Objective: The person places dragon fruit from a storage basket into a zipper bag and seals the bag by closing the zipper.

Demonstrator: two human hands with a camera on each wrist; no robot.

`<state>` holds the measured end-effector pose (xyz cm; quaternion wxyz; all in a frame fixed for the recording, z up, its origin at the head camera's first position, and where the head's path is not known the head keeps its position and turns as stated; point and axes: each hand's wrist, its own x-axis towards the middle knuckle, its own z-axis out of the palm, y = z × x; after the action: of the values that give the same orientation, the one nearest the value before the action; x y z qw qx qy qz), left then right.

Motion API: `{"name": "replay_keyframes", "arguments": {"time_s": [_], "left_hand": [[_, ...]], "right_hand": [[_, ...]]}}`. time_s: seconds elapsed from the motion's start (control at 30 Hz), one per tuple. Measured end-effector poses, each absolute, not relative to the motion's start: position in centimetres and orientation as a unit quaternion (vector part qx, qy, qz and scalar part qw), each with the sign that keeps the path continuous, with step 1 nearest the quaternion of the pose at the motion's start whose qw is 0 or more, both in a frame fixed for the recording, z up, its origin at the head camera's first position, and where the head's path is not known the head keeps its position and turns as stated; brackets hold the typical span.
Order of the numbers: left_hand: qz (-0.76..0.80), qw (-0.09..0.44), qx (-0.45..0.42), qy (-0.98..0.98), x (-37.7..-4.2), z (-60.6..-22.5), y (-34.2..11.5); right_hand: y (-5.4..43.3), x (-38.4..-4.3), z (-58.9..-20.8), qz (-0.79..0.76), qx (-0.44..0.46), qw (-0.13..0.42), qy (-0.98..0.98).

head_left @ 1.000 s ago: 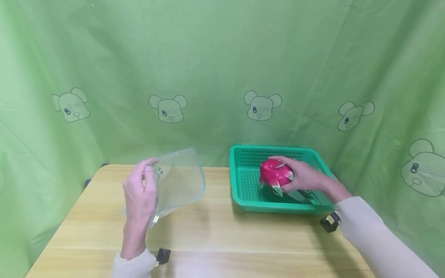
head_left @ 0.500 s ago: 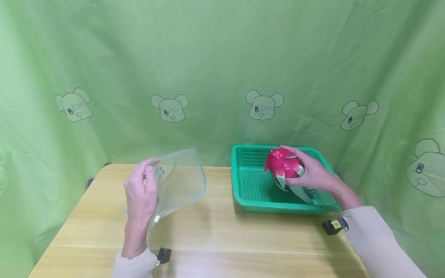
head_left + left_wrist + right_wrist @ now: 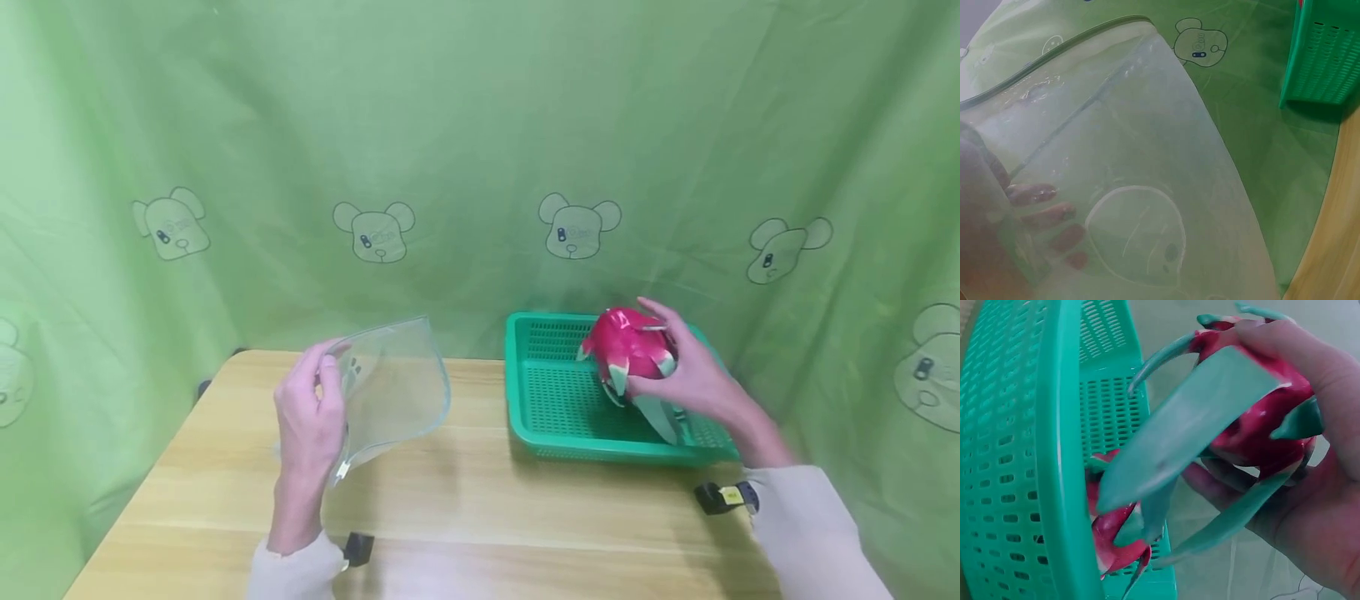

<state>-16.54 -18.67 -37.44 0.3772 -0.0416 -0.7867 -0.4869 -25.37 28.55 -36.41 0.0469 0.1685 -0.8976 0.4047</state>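
My left hand (image 3: 309, 412) holds a clear zip bag (image 3: 397, 383) by its side, with the thumb in front. The bag has a white slider (image 3: 342, 469) and a printed outline drawing. In the left wrist view, several fingertips (image 3: 1054, 215) show through the film. My right hand (image 3: 697, 379) grips a pink-red dragon fruit (image 3: 628, 337) with long green scales, over the green basket (image 3: 551, 442). The right wrist view shows the thumb on one side and fingers underneath. A second dragon fruit (image 3: 1116, 540) lies inside the basket, partly hidden by scales of the held one.
The basket stands at the back right of the wooden table (image 3: 465, 525), close to the green curtain (image 3: 450, 150) with printed bear heads. A black wrist camera (image 3: 358, 550) sits by the left sleeve, another (image 3: 712, 498) by the right.
My right hand has moved up and to the right with the dragon fruit over the basket. The left hand keeps its hold on the bag. The head view has shifted slightly.
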Motion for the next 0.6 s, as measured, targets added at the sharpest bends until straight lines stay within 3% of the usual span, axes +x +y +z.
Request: {"name": "replay_keyframes", "arguments": {"time_s": [0.6], "left_hand": [[-0.469, 0.38, -0.038, -0.796, -17.35, -38.04, -18.8]], "right_hand": [[28.65, -24.5, -37.31, 0.445, 0.101, 0.109, -0.883]]}}
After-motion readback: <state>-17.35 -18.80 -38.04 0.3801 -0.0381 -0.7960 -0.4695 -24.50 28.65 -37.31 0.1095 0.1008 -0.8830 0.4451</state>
